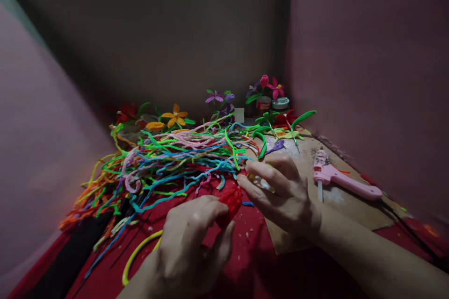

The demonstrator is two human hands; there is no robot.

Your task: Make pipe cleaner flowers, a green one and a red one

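Observation:
My left hand [194, 238] grips a fuzzy red pipe-cleaner piece [230, 203], shaped like a petal or bud, between thumb and fingers at the lower middle. Just right of its top, my right hand [280, 191] is curled, with its fingertips close together in a pinch. Anything between those tips is too small to make out. Beyond both hands lies a big tangled heap of coloured pipe cleaners [189, 149]. A purple petal piece [275, 146] and a green loop [260, 142] lie behind my right hand.
On a cardboard sheet [351, 212] at right rests a pink glue gun [345, 180], its black cord trailing right. Finished flowers, including an orange flower [174, 116], stand along the back near a lidded jar [280, 103]. A yellow ring [135, 257] lies beside my left wrist. Walls enclose the sides.

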